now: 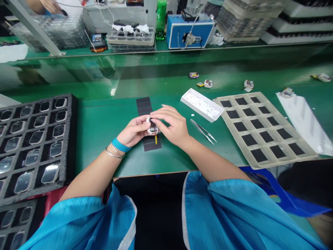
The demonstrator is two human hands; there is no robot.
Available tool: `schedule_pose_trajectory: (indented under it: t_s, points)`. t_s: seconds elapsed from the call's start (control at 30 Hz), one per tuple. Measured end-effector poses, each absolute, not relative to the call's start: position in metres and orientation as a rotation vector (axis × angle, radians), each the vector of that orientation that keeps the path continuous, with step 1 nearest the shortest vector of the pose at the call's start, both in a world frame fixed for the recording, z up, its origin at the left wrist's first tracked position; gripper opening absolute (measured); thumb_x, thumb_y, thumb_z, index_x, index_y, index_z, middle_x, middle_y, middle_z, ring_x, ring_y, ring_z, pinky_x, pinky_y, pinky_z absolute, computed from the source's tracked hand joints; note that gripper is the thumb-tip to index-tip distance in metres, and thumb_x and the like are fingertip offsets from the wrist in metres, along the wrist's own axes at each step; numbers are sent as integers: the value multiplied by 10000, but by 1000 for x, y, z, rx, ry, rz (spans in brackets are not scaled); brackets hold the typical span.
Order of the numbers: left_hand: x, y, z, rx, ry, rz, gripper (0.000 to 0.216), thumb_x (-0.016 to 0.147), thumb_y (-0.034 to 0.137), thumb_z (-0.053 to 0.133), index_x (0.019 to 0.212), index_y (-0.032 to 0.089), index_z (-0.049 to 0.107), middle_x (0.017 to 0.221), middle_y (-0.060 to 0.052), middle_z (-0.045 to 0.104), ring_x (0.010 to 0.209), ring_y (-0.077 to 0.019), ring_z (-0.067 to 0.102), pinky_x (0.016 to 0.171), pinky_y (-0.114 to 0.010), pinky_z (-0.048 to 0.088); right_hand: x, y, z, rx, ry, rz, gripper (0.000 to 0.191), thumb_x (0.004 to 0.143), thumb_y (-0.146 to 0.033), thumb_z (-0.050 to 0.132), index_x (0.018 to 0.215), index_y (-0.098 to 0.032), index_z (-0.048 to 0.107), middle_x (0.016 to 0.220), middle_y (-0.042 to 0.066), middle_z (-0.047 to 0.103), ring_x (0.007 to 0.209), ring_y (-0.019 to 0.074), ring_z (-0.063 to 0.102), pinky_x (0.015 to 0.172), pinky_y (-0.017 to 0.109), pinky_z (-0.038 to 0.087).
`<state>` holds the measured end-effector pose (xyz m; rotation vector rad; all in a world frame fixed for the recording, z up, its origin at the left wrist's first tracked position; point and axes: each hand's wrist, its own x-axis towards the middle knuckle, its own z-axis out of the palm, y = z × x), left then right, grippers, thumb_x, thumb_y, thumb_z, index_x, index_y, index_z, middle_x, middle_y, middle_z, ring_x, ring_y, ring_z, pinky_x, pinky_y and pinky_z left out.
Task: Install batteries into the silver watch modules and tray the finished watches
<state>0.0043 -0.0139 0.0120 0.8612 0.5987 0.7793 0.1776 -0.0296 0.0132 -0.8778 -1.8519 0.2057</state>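
Both my hands meet over the green bench mat. My left hand (134,131) grips a small white-and-black electronic part (153,127), and the fingertips of my right hand (171,125) pinch it from the other side. Its exact form is partly hidden by my fingers. Beneath my hands lies a strip of black pads (150,144), with a thin yellow piece (156,139) below the part. Steel tweezers (203,131) rest to the right of my right hand, untouched. Just beyond them is a white tray (202,105) holding tiny specks.
At left, a black foam tray (10,177) holds several glass-faced watch-like pieces. At right lie a beige tray with black pads (260,130) and a white sheet (304,121). Small parts dot the bench. Across the bench stand a blue instrument (189,31) and a co-worker's hand (49,6).
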Motion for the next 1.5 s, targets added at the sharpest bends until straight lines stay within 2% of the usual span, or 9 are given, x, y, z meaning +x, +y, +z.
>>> schedule_pose_trajectory:
  t_s: [0.23, 0.33, 0.43, 0.53, 0.6, 0.77, 1.03, 1.23, 1.5]
  points:
    - [5, -14, 11, 821, 601, 715, 379, 638, 319, 877, 909, 121, 703, 756, -27, 688, 683, -122, 674, 684, -222, 594, 177, -25, 6, -897, -1919, 102, 189, 940, -239, 536, 857, -228, 706, 876, 19, 748, 880, 178, 674, 1071, 503, 441]
    - [3, -13, 12, 835, 642, 744, 402, 639, 318, 870, 953, 133, 703, 795, -43, 706, 724, -156, 696, 738, -271, 602, 178, -23, 7, -956, -1760, 565, 125, 903, -315, 605, 934, -236, 697, 992, 30, 745, 990, 183, 671, 1073, 462, 466]
    - [-1, -11, 15, 856, 698, 859, 423, 640, 305, 858, 999, 143, 702, 854, -63, 723, 751, -179, 706, 756, -293, 601, 179, -20, 8, -895, -1496, 1309, 323, 816, -350, 709, 1112, -244, 639, 1171, 51, 712, 1079, 191, 674, 944, 386, 571]
    - [-6, -8, 17, 856, 751, 998, 410, 685, 302, 823, 1039, 140, 693, 876, -69, 723, 764, -174, 707, 755, -283, 598, 179, -17, 5, -820, -1259, 1864, 468, 717, -282, 801, 1137, -228, 600, 1050, 42, 737, 962, 196, 727, 851, 374, 616]
    - [-9, -5, 19, 854, 778, 1055, 386, 708, 288, 804, 1048, 139, 693, 883, -71, 726, 780, -172, 709, 771, -280, 596, 180, -15, 3, -845, -1139, 1978, 454, 668, -238, 837, 1057, -201, 604, 886, 8, 735, 825, 176, 743, 795, 352, 630]
    - [-11, 0, 18, 851, 803, 1081, 306, 718, 259, 794, 986, 134, 716, 872, -75, 739, 772, -166, 708, 815, -300, 599, 187, -11, 6, -898, -1085, 1726, 345, 627, -259, 860, 880, -171, 642, 759, -28, 692, 671, 120, 707, 701, 272, 622]
    - [-3, -6, 12, 852, 715, 841, 447, 682, 239, 835, 1091, 127, 693, 945, -89, 739, 798, -194, 726, 806, -324, 614, 185, -18, 11, -910, -1405, 1010, 353, 786, -468, 739, 1030, -218, 690, 1008, 33, 722, 898, 167, 683, 884, 356, 578]
    - [0, -9, 12, 841, 686, 748, 385, 720, 202, 801, 1084, 168, 681, 945, -65, 724, 819, -196, 733, 692, -271, 629, 183, -24, 9, -934, -1690, 568, 186, 922, -325, 581, 1059, -257, 687, 1036, 28, 709, 875, 164, 663, 886, 361, 546]
    - [6, -11, 12, 886, 762, 761, 320, 690, 161, 793, 985, 151, 670, 830, -43, 719, 743, -193, 737, 628, -243, 618, 179, -24, 6, -969, -1873, 418, 222, 946, -242, 511, 1101, -271, 668, 1055, 35, 727, 995, 204, 648, 958, 411, 504]
